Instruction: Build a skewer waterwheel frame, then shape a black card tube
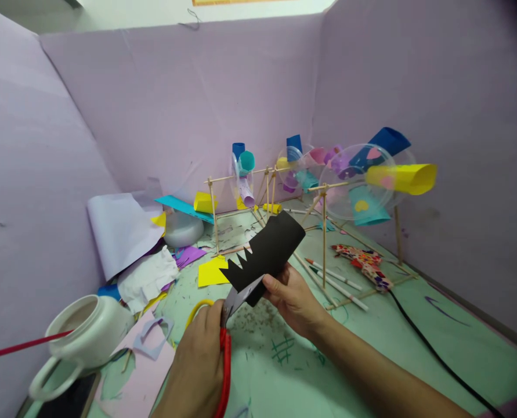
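My left hand (199,354) is closed round the handles of a pair of scissors (226,360), one red and one yellow. Their metal blades lie against a sheet of black paper (269,249); whether they cut into it I cannot tell. My right hand (290,296) pinches the paper's lower edge, thumb on top. The black paper is curled over at its right end, and its left end is cut into pointed spikes. Both hands are above a pale green table top (275,371).
At left stand a white mug (93,325) with a red stick in it and paper scraps (145,342). Behind are stick frames (324,244) bearing clear discs with coloured paper tubes (408,179). Pencils (339,284) and a patterned cloth-like thing with a black cable (436,342) lie right.
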Demonstrator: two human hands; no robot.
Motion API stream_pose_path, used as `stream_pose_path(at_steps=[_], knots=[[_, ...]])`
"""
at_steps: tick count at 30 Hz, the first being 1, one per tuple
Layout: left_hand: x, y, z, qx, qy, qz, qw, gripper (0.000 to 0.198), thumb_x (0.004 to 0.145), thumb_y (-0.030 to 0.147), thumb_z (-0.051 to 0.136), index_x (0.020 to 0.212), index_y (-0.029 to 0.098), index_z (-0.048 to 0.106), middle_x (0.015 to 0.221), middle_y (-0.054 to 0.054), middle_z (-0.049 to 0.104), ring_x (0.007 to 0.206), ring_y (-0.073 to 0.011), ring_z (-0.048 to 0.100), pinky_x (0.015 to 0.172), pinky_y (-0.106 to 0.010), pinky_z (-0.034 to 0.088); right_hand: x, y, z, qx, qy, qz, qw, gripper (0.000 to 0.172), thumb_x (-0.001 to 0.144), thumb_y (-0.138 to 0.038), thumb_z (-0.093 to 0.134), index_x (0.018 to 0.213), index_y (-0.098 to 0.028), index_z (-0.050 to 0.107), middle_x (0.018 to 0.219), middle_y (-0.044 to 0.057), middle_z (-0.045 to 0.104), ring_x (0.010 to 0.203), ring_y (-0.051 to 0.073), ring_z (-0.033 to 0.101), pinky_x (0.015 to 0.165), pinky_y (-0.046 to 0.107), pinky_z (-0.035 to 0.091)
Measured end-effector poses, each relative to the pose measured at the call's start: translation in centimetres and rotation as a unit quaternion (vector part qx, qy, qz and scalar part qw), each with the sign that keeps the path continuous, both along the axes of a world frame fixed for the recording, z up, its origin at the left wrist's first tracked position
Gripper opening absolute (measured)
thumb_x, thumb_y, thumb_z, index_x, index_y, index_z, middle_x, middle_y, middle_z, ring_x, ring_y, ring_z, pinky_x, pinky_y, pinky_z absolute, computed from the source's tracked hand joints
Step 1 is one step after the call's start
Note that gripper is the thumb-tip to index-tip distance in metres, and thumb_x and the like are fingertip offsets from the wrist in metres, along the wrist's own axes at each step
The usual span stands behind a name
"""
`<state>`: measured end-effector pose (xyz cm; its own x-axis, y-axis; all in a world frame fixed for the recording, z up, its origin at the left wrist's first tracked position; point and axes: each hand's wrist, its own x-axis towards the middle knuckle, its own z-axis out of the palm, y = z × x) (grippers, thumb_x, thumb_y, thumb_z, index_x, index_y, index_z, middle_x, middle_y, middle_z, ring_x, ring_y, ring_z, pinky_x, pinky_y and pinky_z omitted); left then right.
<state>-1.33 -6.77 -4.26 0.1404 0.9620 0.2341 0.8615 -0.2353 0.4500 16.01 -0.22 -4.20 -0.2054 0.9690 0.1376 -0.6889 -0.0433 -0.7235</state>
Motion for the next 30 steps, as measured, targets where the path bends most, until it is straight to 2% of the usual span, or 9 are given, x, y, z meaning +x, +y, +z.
stream_pose_path(at_steps=[4, 7, 17, 24, 30], knots=[[-0.1, 0.1, -0.8, 0.028, 0.011, 0.027, 0.999, 0.033, 0.083, 0.017, 0.032, 0.110, 0.019, 0.051, 0.094, -0.009, 0.059, 0.087, -0.0228, 0.056, 0.075, -0.039, 0.046, 0.0, 0.0, -0.1, 0.007, -0.004, 0.001, 1.000, 0.052, 0.061, -0.027, 0.079, 0.106, -0.019, 0.053, 0.112, 0.008, 0.065, 0.107, 0.024, 0.059, 0.099, 0.044, 0.042], [-0.1, 0.2, -1.0, 0.018, 0.015, 0.036, 0.999, 0.033, 0.083, 0.016, 0.030, 0.110, 0.020, 0.050, 0.094, -0.008, 0.059, 0.088, -0.0222, 0.056, 0.074, -0.036, 0.045, 0.0, 0.0, -0.1, 0.015, -0.001, 0.005, 1.000, 0.053, 0.061, -0.027, 0.079, 0.106, -0.019, 0.053, 0.112, 0.007, 0.065, 0.106, 0.024, 0.060, 0.099, 0.043, 0.042], [0.2, 0.3, 0.0, -0.001, 0.106, 0.076, 0.992, 0.032, 0.082, 0.010, 0.034, 0.108, 0.019, 0.051, 0.090, -0.007, 0.059, 0.079, -0.0185, 0.058, 0.067, -0.030, 0.044, 0.0, 0.2, -0.5, 0.022, -0.008, -0.010, 1.000, 0.051, 0.062, -0.027, 0.078, 0.107, -0.020, 0.053, 0.109, 0.007, 0.066, 0.101, 0.023, 0.061, 0.095, 0.042, 0.045], [-0.1, 0.7, -1.0, 0.114, 0.099, 0.039, 0.988, 0.028, 0.080, 0.010, 0.036, 0.100, 0.018, 0.052, 0.083, -0.006, 0.056, 0.074, -0.0191, 0.056, 0.063, -0.031, 0.045, 0.1, 0.1, -0.5, -0.004, -0.018, -0.005, 1.000, 0.048, 0.063, -0.031, 0.077, 0.104, -0.020, 0.054, 0.107, 0.007, 0.066, 0.095, 0.024, 0.064, 0.083, 0.041, 0.052], [-0.4, 0.9, -1.3, 0.123, 0.108, 0.017, 0.986, 0.029, 0.078, 0.008, 0.034, 0.099, 0.018, 0.052, 0.082, -0.007, 0.057, 0.073, -0.0205, 0.056, 0.060, -0.032, 0.046, 0.2, 0.2, -0.9, 0.009, -0.033, -0.009, 0.999, 0.047, 0.064, -0.030, 0.076, 0.105, -0.021, 0.054, 0.109, 0.007, 0.065, 0.096, 0.024, 0.063, 0.083, 0.040, 0.051]])
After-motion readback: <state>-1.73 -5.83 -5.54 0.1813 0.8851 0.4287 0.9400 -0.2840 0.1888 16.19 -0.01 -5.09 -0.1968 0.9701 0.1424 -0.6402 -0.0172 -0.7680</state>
